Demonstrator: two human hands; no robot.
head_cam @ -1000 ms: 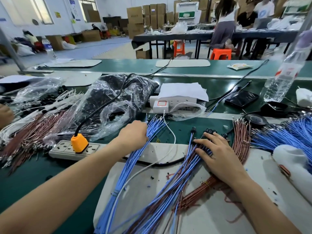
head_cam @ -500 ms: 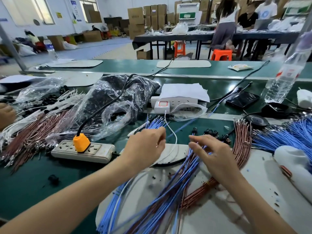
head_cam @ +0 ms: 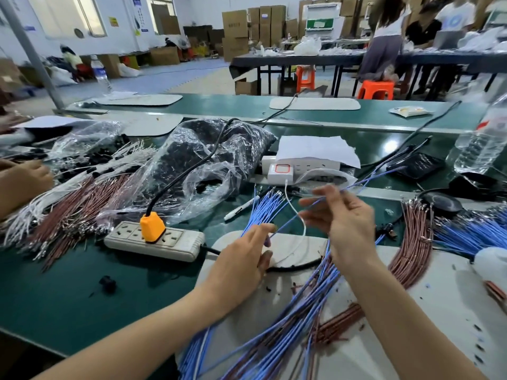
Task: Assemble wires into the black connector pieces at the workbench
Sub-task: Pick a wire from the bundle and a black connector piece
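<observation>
Bright, even indoor light; daylight from windows (head_cam: 68,15) at top left, washed out near white. Shadows soft and faint: thin one under power strip (head_cam: 153,242), another beneath left hand (head_cam: 244,261) on pale mat (head_cam: 411,311). Specular glare on clear plastic bag (head_cam: 208,160) and water bottle (head_cam: 482,141). Right hand (head_cam: 348,223) smeared by motion blur, fingertips ghosted; blue wire (head_cam: 290,219) in it streaked. Background people (head_cam: 386,37) soft. Wide-angle bending: pole (head_cam: 30,50) leans, green bench (head_cam: 55,297) edges curve, bottle stretched at right edge
</observation>
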